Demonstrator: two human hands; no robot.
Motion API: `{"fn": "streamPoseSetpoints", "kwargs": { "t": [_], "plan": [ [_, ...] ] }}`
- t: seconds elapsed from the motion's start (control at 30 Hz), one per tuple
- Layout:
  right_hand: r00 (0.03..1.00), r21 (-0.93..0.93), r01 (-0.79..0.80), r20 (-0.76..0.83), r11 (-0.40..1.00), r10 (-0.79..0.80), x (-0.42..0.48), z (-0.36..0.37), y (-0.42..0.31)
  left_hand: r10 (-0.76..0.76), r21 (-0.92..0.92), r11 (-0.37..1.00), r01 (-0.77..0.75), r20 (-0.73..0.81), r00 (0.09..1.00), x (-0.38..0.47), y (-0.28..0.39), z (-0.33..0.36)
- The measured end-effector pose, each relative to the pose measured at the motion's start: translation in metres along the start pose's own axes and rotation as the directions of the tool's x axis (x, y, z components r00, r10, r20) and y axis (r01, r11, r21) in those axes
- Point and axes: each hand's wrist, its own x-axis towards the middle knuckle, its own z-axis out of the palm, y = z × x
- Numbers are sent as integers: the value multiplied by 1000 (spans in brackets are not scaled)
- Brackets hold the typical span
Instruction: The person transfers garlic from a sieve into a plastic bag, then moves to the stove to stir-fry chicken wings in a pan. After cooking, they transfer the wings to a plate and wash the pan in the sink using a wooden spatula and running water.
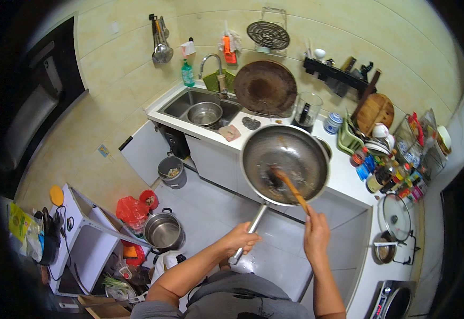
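Note:
My left hand [240,240] is closed around the metal handle of a large frying pan [295,155]. The pan is held up in front of me, overlapping the counter's edge, and its inside shows brownish residue and wet patches. In my right hand [317,235] is a wooden spatula [291,188]. Its dark head reaches into the pan near the bottom; whether it touches the surface is hard to tell. Beyond the pan, a sink [176,104] holds a metal basin [205,113] under the curved faucet [216,60].
On the counter [343,175] are a pink cloth [230,132], a glass pitcher [308,111] and several sauce bottles [387,177]. To the right lie a glass lid [394,217] and an induction cooker [393,301]. A steel pot [163,231] and a grey bin [172,172] stand on the floor.

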Motion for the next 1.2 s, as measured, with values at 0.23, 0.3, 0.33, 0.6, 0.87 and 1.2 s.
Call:
{"fn": "streamPoseSetpoints", "kwargs": {
  "t": [0.23, 0.3, 0.33, 0.6, 0.87, 1.2],
  "plan": [
    [890, 206, 76, 428, 975, -160, 100, 191, -119, 30, -128, 989, -68, -281, 959, -13, 61, -180],
    [836, 313, 130, 476, 941, -274, 123, 231, -143, 28, -155, 984, -89, -358, 933, -11, 77, -221],
    [830, 357, 139, 467, 924, -305, 133, 250, -152, 45, -168, 979, -116, -377, 925, -10, 84, -240],
    [848, 633, -382, 530, 674, -18, 279, 459, -141, 62, -282, 931, -233, -506, 860, 28, 137, -388],
    [417, 385, -908, 874, 167, 251, 434, 684, -133, -19, -350, 905, -243, -602, 798, 86, 225, -509],
    [260, 338, -940, 787, -39, 559, 488, 826, -121, -112, -430, 882, -190, -585, 803, 124, 287, -626]
  ]
}}
